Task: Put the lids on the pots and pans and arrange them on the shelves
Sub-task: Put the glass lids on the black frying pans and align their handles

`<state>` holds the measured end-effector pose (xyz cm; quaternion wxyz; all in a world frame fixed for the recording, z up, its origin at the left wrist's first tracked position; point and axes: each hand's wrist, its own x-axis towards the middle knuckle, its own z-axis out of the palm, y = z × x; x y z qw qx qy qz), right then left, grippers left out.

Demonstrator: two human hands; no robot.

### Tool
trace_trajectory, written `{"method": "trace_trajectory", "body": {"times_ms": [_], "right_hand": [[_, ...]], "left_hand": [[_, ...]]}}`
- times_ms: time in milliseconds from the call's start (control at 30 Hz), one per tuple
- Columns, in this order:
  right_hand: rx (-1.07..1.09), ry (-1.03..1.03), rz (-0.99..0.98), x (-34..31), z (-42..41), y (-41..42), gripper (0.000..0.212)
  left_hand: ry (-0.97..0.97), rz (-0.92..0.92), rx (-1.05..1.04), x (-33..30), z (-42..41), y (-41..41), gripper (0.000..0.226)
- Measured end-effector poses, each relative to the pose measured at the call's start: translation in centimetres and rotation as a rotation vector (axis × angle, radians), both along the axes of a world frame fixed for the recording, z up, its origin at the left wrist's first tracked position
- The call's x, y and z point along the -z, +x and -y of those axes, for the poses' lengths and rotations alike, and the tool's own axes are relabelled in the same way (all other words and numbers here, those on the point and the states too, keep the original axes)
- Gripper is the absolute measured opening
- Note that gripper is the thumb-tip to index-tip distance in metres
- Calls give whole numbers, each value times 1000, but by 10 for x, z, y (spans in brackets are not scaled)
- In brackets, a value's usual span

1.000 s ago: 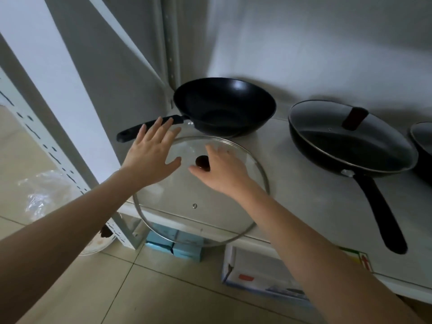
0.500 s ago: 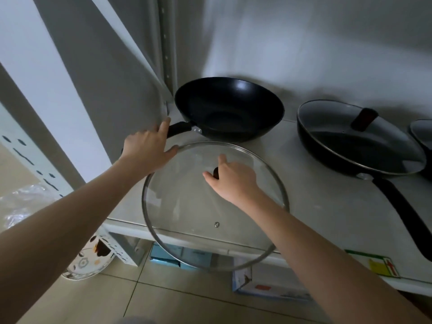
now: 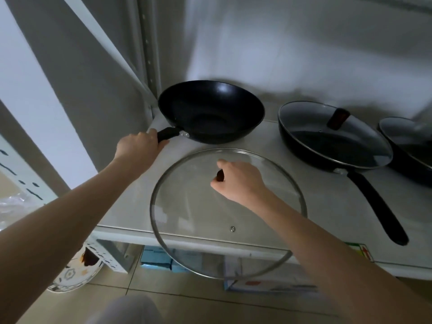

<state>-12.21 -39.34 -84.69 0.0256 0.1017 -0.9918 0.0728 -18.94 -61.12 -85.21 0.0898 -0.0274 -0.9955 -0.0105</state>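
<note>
A black wok (image 3: 211, 112) sits uncovered at the back left of the white shelf (image 3: 327, 220). My left hand (image 3: 138, 148) is closed around the wok's black handle. My right hand (image 3: 238, 181) grips the dark knob of a large round glass lid (image 3: 194, 213), which hangs above the shelf's front edge, just in front of the wok. To the right stands a black frying pan (image 3: 327, 146) with its own glass lid on and its long handle pointing toward me. A third lidded pan (image 3: 411, 146) shows at the far right edge.
A metal shelf upright (image 3: 149, 54) rises just behind the wok on the left. Under the shelf lie blue boxes (image 3: 161, 260) and a white carton (image 3: 268, 286). A patterned plate (image 3: 72, 277) lies on the tiled floor at the lower left.
My left hand went from open beside the handle to closed on the wok's handle. The lid in my right hand has moved forward over the shelf, nearer the wok.
</note>
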Motion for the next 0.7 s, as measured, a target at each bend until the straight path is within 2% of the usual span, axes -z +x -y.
{"method": "trace_trajectory", "body": {"times_ms": [200, 367, 567, 700], "right_hand": [[7, 74, -27, -36, -37, 14, 18], [-5, 150, -126, -64, -64, 20, 17], [25, 123, -228, -90, -81, 10, 19], [102, 50, -300, -97, -83, -1, 15]], "left_hand": [[-65, -40, -27, -3, -11, 3, 57], [-19, -30, -111, -10, -21, 1, 60], [125, 70, -192, -20, -35, -13, 51], [127, 82, -218, -13, -38, -23, 47]]}}
